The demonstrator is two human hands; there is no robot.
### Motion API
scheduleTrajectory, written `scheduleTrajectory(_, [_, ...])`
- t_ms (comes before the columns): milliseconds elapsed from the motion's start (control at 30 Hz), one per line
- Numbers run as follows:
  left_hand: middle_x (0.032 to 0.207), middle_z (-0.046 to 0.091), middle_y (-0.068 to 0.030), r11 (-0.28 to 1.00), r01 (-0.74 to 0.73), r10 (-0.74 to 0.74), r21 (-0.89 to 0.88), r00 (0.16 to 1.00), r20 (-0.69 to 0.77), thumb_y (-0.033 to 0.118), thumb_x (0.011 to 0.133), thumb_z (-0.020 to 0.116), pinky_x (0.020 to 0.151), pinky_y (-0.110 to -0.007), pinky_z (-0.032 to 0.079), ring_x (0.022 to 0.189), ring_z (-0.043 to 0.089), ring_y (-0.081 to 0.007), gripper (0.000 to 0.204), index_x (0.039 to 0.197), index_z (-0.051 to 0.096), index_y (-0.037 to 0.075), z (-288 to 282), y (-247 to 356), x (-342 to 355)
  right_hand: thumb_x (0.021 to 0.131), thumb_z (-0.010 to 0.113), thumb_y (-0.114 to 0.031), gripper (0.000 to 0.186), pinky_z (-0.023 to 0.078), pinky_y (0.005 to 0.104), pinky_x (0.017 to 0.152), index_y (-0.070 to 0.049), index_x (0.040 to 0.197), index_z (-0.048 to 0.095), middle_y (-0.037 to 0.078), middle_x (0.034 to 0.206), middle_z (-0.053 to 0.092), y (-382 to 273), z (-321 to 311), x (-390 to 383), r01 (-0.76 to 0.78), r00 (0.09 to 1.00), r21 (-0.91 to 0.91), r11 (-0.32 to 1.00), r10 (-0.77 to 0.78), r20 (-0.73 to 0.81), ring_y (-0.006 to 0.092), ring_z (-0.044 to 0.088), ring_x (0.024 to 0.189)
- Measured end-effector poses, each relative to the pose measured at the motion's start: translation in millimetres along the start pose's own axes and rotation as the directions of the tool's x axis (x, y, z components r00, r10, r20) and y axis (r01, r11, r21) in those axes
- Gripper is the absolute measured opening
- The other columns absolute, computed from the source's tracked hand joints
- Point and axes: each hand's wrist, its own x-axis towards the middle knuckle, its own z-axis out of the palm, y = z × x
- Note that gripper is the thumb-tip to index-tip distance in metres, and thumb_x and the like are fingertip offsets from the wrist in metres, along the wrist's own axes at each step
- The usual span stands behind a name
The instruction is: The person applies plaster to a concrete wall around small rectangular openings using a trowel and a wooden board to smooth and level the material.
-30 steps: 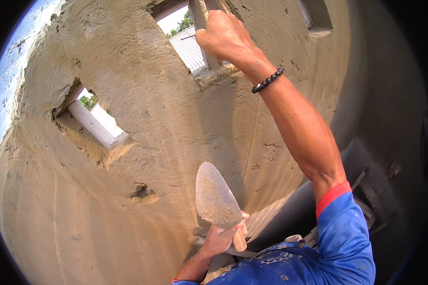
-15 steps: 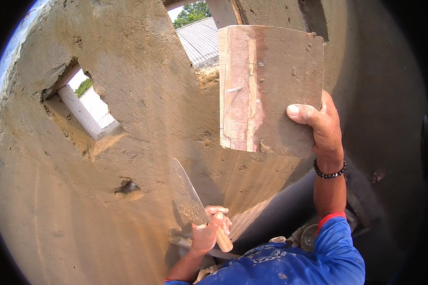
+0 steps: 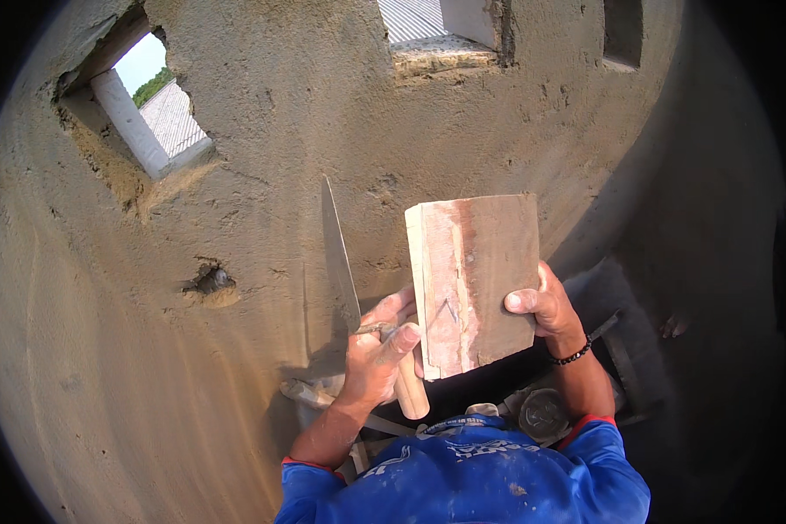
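My right hand [image 3: 557,307] grips a flat wooden board [image 3: 499,271] by its right edge, thumb on the near face. The board is reddish and bare along its left part, brownish on the right, with a nail sticking out of it. In my left hand [image 3: 374,360] is a trowel [image 3: 337,253]. Its blade points up, seen nearly edge-on, and its wooden handle slants down below the palm. The left fingers reach behind the board's left edge; whether they touch it I cannot tell.
A rough plastered wall [image 3: 262,175] fills most of the view. It has a window opening [image 3: 148,113] at left, another opening [image 3: 445,52] at top and a small hole [image 3: 211,279]. A round container [image 3: 543,415] stands below, near my right forearm.
My right hand has brought the board down and closer to my body. My left hand has risen beside the board's left edge, and the trowel blade has turned nearly edge-on.
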Motion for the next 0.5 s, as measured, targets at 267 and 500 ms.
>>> scheduleTrajectory(267, [0.095, 0.063, -0.0066, 0.976, 0.133, -0.128, 0.175, 0.991, -0.039, 0.009, 0.086, 0.069, 0.061, -0.027, 0.052, 0.076, 0.059, -0.0092, 0.034, 0.116, 0.058, -0.004, -11.6, -23.9, -10.3, 0.072, 0.079, -0.022, 0.069, 0.048, 0.0362, 0.095, 0.007, 0.127, 0.051, 0.015, 0.118, 0.063, 44.1, -15.1, 13.7, -0.156, 0.986, -0.036, 0.987, 0.158, 0.058, 0.0219, 0.061, 0.106])
scheduleTrajectory(500, [0.105, 0.061, -0.0061, 0.976, 0.045, -0.024, 0.213, 0.995, -0.098, 0.009, 0.084, 0.069, 0.085, -0.033, 0.046, 0.093, 0.053, -0.0137, 0.040, 0.120, 0.053, -0.004, -25.8, -51.7, -18.7, 0.074, 0.081, -0.032, 0.076, 0.047, 0.0376, 0.096, 0.007, 0.131, 0.047, 0.015, 0.120, 0.061, 92.0, -14.8, 11.6, -0.334, 0.941, 0.029, 0.942, 0.332, 0.065, 0.0221, 0.059, 0.109])
